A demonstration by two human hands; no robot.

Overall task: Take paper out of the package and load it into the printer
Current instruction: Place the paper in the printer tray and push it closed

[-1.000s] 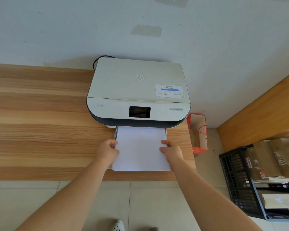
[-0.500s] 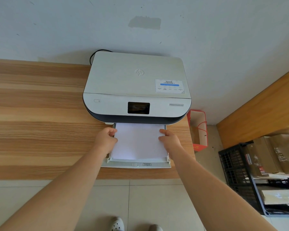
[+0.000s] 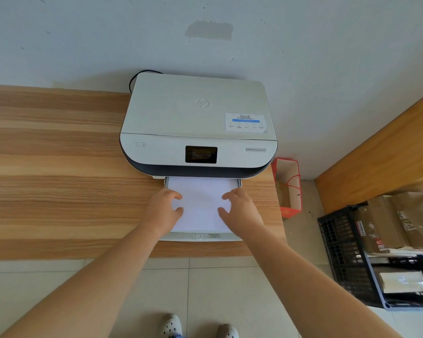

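Head view looks down on a white printer (image 3: 198,123) that sits on a wooden table (image 3: 54,167), and every place below is given relative to that printer. Its paper tray (image 3: 205,236) is pulled out from under the front edge toward the person, and a stack of white paper (image 3: 200,198) lies flat inside it, its far end just under the printer's dark front lip and its near end just short of the tray's front wall. The left hand (image 3: 163,211) rests on the stack's left edge and the right hand (image 3: 241,211) on its right edge; the fingers of both are spread and loosely curled over the top sheet, pressing or squaring it rather than gripping anything. No paper package is in view, so that part of the job looks finished. Judging by this, the paper is out of its wrapping and seated in the tray, which puts the task near its end. What seems left is to let go of the stack and push the tray back in under the printer until it is closed; the tray still stands well out.
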